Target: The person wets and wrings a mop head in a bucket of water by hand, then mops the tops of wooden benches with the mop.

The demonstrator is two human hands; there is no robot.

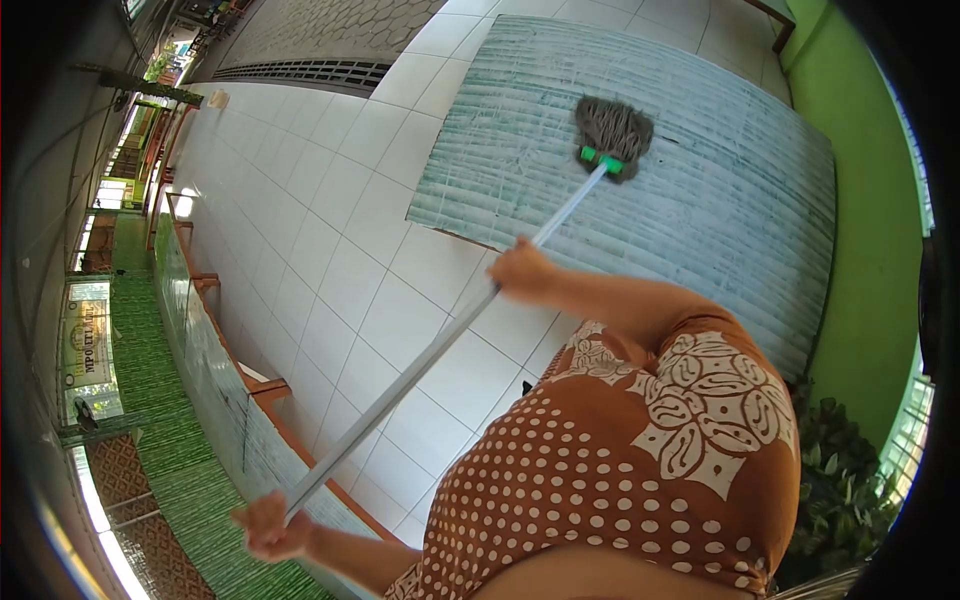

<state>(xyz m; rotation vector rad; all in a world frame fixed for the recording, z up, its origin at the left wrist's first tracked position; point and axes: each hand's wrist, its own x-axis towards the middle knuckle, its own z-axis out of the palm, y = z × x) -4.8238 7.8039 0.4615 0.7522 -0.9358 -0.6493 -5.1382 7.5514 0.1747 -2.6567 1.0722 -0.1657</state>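
A mop runs diagonally across the view, with a long grey metal handle [400, 385], a green clamp [603, 161] and a head of grey strings [617, 130]. The strings lie on a slatted platform [740, 200] with worn whitish-green paint. My right hand [524, 270] is closed around the handle near its middle, over the platform's near edge. Lower left, my left hand [272, 527] grips the top end of the handle. My patterned brown clothing [600, 480] fills the lower right.
White floor tiles [330, 200] stretch between the platform and a long low bench [220, 375] with orange edging at left. A green wall [865, 220] stands close on the right, with leafy plants [835, 480] below. Grey paving [320, 40] lies beyond a drain grate [300, 74].
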